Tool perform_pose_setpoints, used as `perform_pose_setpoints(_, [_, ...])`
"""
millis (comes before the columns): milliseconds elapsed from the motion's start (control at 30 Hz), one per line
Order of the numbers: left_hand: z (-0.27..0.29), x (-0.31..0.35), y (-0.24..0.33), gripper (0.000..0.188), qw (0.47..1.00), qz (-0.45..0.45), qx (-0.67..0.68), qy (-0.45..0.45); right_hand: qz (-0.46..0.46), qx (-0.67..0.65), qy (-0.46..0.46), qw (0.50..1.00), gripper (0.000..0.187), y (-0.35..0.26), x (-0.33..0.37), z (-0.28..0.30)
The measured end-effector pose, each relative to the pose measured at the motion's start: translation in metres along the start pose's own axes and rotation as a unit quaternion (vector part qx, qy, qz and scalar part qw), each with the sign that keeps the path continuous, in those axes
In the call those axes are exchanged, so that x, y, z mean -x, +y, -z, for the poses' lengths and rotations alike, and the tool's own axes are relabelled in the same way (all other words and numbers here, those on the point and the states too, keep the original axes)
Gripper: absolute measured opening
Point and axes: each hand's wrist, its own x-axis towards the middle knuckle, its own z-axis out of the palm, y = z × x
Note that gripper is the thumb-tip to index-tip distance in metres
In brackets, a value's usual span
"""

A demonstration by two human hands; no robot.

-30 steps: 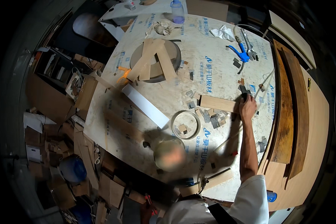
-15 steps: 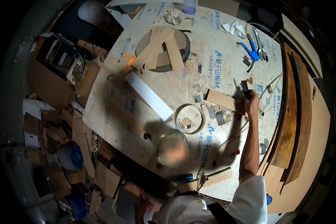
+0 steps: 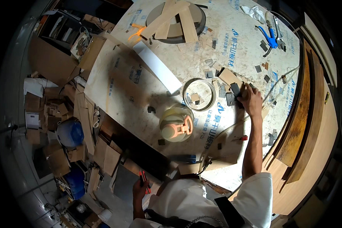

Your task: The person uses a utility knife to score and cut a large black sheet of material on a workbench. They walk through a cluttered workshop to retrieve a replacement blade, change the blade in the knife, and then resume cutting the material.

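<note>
My right hand (image 3: 251, 100) is closed, fingers curled, on the end of a dark rectangular piece (image 3: 235, 89) on the worktable. This piece lies across a pale wooden strip (image 3: 229, 76), whose far end sticks out beyond it. Small dark and grey square chips (image 3: 230, 99) lie scattered beside my fingers. Low by my body, past the table's near edge, my left hand (image 3: 140, 189) is wrapped round a red-and-black hand tool (image 3: 143, 178); its exact kind is unclear. A round ring-shaped dish (image 3: 215, 95) holding small wooden bits stands left of my right hand.
A clear container with an orange handle (image 3: 180, 130) stands near the front edge. A white strip (image 3: 157, 67) lies behind it. Wooden slats (image 3: 189, 23) rest on a round disc. A blue air gun (image 3: 269, 40) and hose (image 3: 281, 80) are at right. Long boards (image 3: 292, 129) flank the table.
My right hand has brought the dark piece nearer and leftward, down across the wooden strip. The whole view has shifted, and my left hand with the red-and-black tool shows more fully.
</note>
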Motion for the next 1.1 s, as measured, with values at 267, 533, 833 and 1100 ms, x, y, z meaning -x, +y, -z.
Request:
perform_pose_setpoints(267, [-0.005, 0.014, 0.004, 0.028, 1.000, -0.026, 0.015, 0.000, -0.107, -0.124, -0.013, 0.986, 0.055, -0.003, 0.055, -0.015])
perform_pose_setpoints(533, [0.002, 0.017, 0.011, 0.026, 0.999, -0.034, 0.010, -0.005, -0.111, -0.165, 0.063, 0.978, 0.038, 0.022, 0.078, -0.025])
perform_pose_setpoints(833, [-0.003, 0.040, -0.033, 0.020, 0.995, -0.058, 0.078, 0.000, -0.202, -0.119, 0.181, 0.955, 0.047, 0.057, 0.127, 0.047])
perform_pose_setpoints(1100, [-0.008, 0.012, -0.131, 0.034, 0.990, -0.101, 0.096, -0.038, -0.162, -0.141, 0.213, 0.953, 0.040, 0.094, 0.190, 0.046])
